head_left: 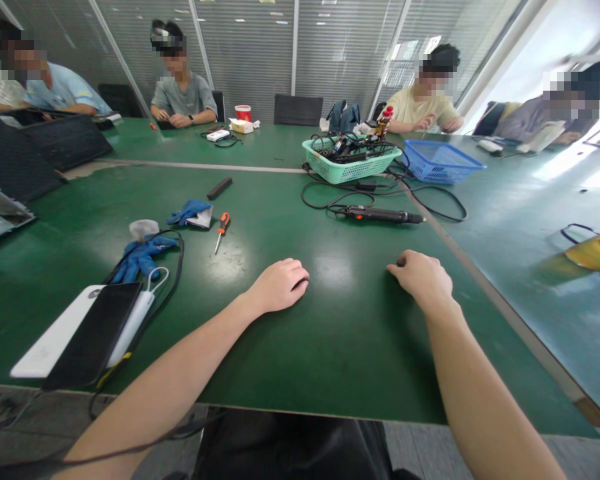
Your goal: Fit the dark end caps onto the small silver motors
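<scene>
1. While both hands lie on the green tabletop [350, 360], neither holds anything; each grip is narrow, with the fingers loosely curled.
2. The left hand [279, 285] is nearest the orange-handled screwdriver [223, 223], which lies ahead and to its left, its long axis running roughly toward the person.
3. The right hand [423, 280] is nearer the corded electric screwdriver [380, 214], straight ahead, lying crosswise with its tip pointing right.
4. Both forearms reach forward, angling inward, with the wrists low.
</scene>
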Demonstrator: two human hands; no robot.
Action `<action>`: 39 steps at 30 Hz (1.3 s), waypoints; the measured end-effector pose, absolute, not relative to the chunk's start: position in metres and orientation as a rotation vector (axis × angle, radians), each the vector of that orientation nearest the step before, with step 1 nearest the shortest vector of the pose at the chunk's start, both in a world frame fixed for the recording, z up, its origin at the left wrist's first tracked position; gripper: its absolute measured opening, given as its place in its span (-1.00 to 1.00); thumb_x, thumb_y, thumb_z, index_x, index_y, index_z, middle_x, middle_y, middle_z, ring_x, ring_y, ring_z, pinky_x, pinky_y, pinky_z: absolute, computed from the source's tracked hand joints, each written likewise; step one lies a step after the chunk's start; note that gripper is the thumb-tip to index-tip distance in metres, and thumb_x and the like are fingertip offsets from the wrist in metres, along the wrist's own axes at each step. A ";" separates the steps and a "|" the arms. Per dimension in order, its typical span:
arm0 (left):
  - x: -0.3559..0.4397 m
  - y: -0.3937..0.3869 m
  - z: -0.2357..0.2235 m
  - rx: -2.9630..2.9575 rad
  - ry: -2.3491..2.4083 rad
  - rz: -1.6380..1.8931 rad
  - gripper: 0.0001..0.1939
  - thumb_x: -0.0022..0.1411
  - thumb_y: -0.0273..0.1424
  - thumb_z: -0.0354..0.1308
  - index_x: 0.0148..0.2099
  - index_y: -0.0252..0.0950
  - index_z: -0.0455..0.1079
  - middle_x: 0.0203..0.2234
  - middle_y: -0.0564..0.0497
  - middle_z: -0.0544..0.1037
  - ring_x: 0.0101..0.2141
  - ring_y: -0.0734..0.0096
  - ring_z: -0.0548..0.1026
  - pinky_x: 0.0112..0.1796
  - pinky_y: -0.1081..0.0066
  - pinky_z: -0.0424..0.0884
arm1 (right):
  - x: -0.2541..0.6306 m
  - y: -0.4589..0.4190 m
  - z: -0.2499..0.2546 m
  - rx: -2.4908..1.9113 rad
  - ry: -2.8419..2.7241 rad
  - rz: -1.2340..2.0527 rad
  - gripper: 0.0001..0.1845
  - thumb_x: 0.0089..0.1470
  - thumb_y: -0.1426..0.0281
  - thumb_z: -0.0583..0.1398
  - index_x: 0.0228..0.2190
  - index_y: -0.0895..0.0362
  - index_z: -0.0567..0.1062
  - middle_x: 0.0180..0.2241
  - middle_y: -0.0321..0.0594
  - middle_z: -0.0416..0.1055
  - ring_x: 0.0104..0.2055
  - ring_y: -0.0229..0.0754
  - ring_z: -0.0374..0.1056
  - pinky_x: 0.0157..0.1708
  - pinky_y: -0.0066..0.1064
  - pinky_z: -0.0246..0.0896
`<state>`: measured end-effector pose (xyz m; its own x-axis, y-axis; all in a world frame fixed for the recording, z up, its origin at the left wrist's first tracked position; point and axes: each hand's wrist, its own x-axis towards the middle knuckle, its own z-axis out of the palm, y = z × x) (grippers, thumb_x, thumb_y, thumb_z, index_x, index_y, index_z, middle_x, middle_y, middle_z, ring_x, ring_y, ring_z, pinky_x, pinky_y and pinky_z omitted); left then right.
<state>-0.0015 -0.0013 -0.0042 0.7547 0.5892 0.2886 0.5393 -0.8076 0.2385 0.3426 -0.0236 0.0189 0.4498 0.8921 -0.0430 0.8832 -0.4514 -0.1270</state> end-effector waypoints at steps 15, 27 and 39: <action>-0.001 -0.002 -0.004 2.817 0.922 0.530 -0.78 0.43 -0.38 -0.01 -0.14 -0.28 0.47 -0.26 -0.06 0.50 -0.20 0.27 0.44 -0.10 0.26 0.39 | 0.369 -0.021 0.000 -2.698 -1.364 0.162 -0.03 0.11 -0.31 -0.03 0.10 0.23 0.51 0.12 0.40 0.29 0.17 0.52 0.23 0.01 0.32 0.17; -0.001 -0.002 -0.004 2.824 0.917 0.526 -0.77 0.44 -0.37 -0.02 -0.15 -0.28 0.47 -0.26 -0.08 0.49 -0.20 0.27 0.44 -0.11 0.25 0.40 | 0.277 -0.027 -0.006 -1.938 -2.074 -0.075 -0.46 0.19 0.18 0.14 0.14 0.14 0.44 0.16 0.18 0.32 0.18 0.32 0.23 0.09 0.17 0.25; 0.000 -0.003 -0.004 2.843 0.939 0.515 -0.77 0.45 -0.36 -0.02 -0.12 -0.29 0.46 -0.25 -0.07 0.47 -0.18 0.26 0.44 -0.10 0.25 0.39 | 0.245 -0.040 0.004 -1.218 -2.331 0.275 -0.28 0.12 0.27 0.28 0.27 0.04 0.24 0.23 0.01 0.26 0.30 0.11 0.19 0.30 0.00 0.18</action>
<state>0.0002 -0.0029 -0.0035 0.7522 0.5942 0.2848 0.5591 -0.8043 0.2012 0.2449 -0.0396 0.0038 -0.4800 0.8127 0.3304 0.7134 0.5808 -0.3921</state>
